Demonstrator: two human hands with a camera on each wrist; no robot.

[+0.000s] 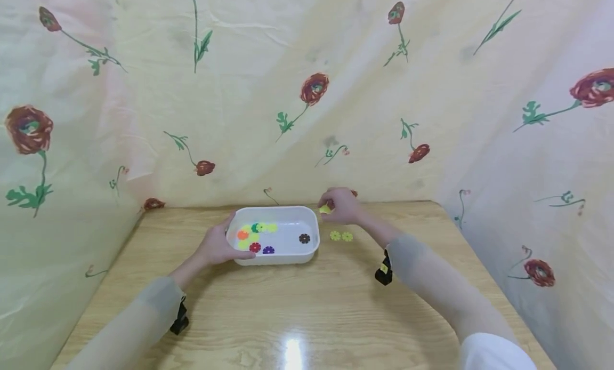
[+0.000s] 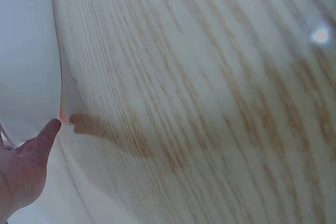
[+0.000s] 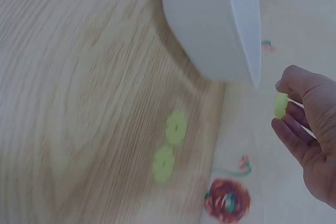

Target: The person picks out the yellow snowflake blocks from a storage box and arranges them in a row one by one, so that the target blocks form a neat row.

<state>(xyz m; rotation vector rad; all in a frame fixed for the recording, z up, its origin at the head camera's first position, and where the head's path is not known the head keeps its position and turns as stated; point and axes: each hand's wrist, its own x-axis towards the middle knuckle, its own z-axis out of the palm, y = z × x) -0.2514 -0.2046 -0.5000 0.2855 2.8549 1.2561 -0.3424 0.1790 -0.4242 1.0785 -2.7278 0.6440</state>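
Observation:
A white plastic basin (image 1: 277, 260) stands on the table, with my left hand (image 1: 215, 246) gripping its left end, thumb along the near rim. Inside it, several yellow flower-shaped discs (image 1: 272, 227) lie mostly toward the left, with an orange disc (image 1: 243, 235), a green one, a red disc (image 1: 255, 247) and a purple disc (image 1: 268, 250). A brown disc (image 1: 304, 238) lies apart at the right. Just beyond the basin's right end, my right hand (image 1: 343, 206) pinches a yellow piece (image 3: 281, 105) between thumb and fingers, above the table's back edge.
Two yellow flower discs (image 1: 341, 236) lie side by side on the wooden table (image 1: 268, 311), right of the basin. A flower-printed cloth (image 1: 249, 119) hangs behind the table and along both sides. Each wrist wears a small black camera (image 1: 383, 273).

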